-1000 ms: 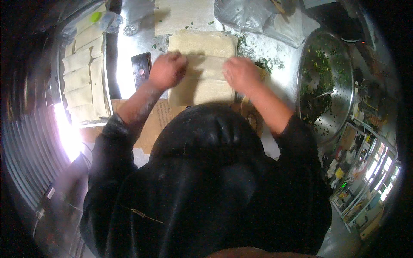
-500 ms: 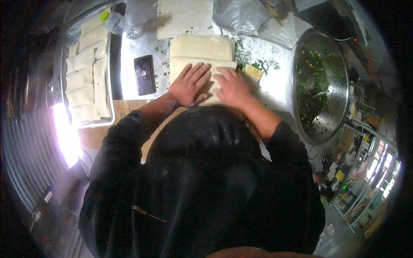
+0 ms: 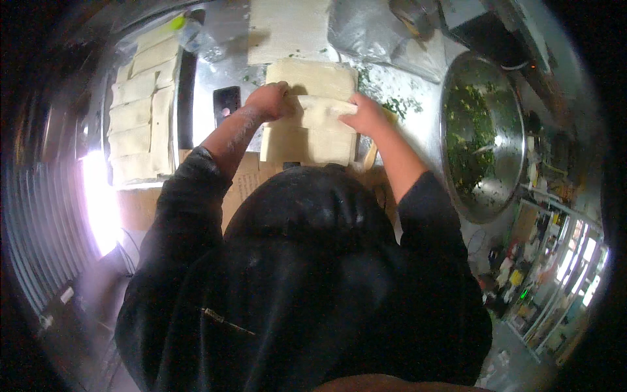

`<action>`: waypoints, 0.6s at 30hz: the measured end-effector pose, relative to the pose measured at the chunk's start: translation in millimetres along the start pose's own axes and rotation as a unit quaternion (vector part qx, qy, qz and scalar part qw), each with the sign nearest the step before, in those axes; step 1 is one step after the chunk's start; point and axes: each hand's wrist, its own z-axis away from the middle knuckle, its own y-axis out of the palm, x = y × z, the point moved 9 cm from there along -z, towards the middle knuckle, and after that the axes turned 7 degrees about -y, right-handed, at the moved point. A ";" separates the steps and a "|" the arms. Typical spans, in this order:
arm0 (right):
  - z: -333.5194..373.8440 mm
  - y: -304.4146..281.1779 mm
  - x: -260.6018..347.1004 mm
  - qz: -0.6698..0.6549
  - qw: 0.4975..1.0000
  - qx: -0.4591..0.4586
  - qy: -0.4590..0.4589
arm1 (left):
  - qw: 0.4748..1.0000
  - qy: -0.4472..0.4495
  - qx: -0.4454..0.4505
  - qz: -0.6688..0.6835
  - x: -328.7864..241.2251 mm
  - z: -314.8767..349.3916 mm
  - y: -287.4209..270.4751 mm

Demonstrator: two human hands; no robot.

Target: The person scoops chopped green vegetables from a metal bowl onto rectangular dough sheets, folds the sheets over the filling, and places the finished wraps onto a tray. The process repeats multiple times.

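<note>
1. a person in a black top, seen from above, bends over a metal table, both bare forearms reaching forward.
2. a pale, folded dough strip [image 3: 320, 106] lies crosswise between the two hands, its ends meeting the fingers on either side.
3. the left hand [image 3: 268, 101] is curled and grasping the strip's left end; its thumb is hard to make out.
4. the right hand [image 3: 364, 116] pinches the strip's right end, thumb below and fingers above.
5. directly beneath the strip is a stack of flat dough sheets [image 3: 308, 145], showing both beyond the hands and nearer the body.
6. a dark phone [image 3: 226, 100] lies just left of the left hand.
7. farther left, a tray [image 3: 176, 134] holds overlapping folded dough pieces [image 3: 130, 117], with a green-capped clear bottle [image 3: 189, 36] near its far end.
8. beyond the right hand, chopped greens [image 3: 395, 106] are scattered on the table; well to the right, a wide metal bowl [image 3: 508, 176] holds more.
9. at the far edge, a clear plastic bag [image 3: 372, 36] sits beside another dough sheet [image 3: 287, 29].
</note>
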 end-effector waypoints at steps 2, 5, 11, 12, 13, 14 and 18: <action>4.9 1.4 -12.5 -0.075 0.996 -0.035 0.045 | 0.996 0.075 -0.016 0.041 6.1 8.1 4.5; 14.7 16.0 -20.1 -0.305 0.946 -0.035 0.099 | 0.987 -0.084 -0.031 0.136 58.1 17.0 8.8; 39.8 -5.9 17.4 -0.096 0.987 -0.114 0.065 | 0.981 -0.082 -0.131 0.116 32.7 50.0 2.7; 44.0 -11.0 26.0 -0.057 0.989 -0.132 0.047 | 0.979 -0.057 -0.162 0.107 21.6 57.9 -2.3; 47.5 -11.8 26.8 -0.022 0.989 -0.131 0.067 | 0.979 -0.045 -0.176 0.097 14.5 65.4 -4.0; 49.7 -11.6 28.3 0.009 0.989 -0.130 0.074 | 0.976 -0.076 -0.147 0.141 12.6 65.4 1.0; 46.9 -7.4 28.6 -0.013 0.994 -0.102 0.043 | 0.980 -0.075 -0.114 0.141 2.3 79.5 -1.2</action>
